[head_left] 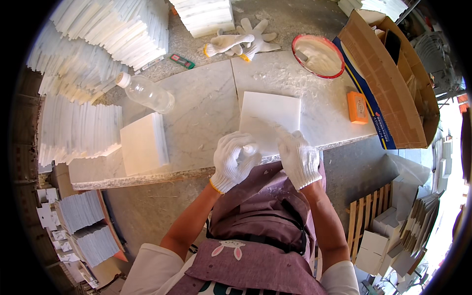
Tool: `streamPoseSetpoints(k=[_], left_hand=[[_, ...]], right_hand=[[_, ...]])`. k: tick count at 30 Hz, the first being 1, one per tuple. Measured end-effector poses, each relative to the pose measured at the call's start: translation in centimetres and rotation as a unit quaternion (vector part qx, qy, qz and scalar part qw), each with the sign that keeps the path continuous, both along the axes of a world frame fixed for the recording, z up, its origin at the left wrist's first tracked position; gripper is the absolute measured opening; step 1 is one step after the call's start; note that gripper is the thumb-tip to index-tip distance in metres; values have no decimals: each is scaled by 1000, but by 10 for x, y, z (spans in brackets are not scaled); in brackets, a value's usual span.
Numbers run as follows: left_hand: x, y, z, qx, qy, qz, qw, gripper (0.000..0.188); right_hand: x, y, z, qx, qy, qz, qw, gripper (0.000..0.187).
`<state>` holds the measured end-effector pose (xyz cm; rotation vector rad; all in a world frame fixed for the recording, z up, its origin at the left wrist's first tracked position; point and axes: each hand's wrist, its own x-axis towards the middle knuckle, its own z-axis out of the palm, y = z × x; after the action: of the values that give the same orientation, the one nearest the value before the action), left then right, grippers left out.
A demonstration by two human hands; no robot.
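Note:
A square white tile (271, 110) lies flat on the marble worktop in front of me, close to the near edge. My left hand (234, 160), in a white knit glove, is by the tile's near left corner. Its fingers curl toward the thumb in a ring; what is pinched there, if anything, is too small to name. Gloved the same way, my right hand (299, 160) is at the tile's near right corner with its fingers bent together. Whatever those fingers grip is hidden. White dust marks the worktop (196, 123) beyond the tile.
To the left stand tall tile stacks (81, 130), a short tile stack (144, 142) and a clear bottle (147, 93) on its side. Farther back are spare gloves (258, 39), a green-and-red tool (182, 61) and a red-rimmed bowl (319, 56) of powder. An orange box (357, 107) and cardboard carton (393, 93) sit right.

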<state>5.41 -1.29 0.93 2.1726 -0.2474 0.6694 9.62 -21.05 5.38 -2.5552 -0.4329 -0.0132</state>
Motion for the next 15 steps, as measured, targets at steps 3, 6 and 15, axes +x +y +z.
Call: streamPoseSetpoints(k=[3,6,15], left_hand=[[3,3,-1,2,-8,-10,1000,38],[2,2,-2,5,-12,-15,1000,38],[2,0,0,-4,-12,-3,1000,37]], right_hand=[[-9,3,4,-69,31,19,997,38],[-23,2,6,-74,76,15,994,39],[0,1,1,-31,-9,37,999,39]])
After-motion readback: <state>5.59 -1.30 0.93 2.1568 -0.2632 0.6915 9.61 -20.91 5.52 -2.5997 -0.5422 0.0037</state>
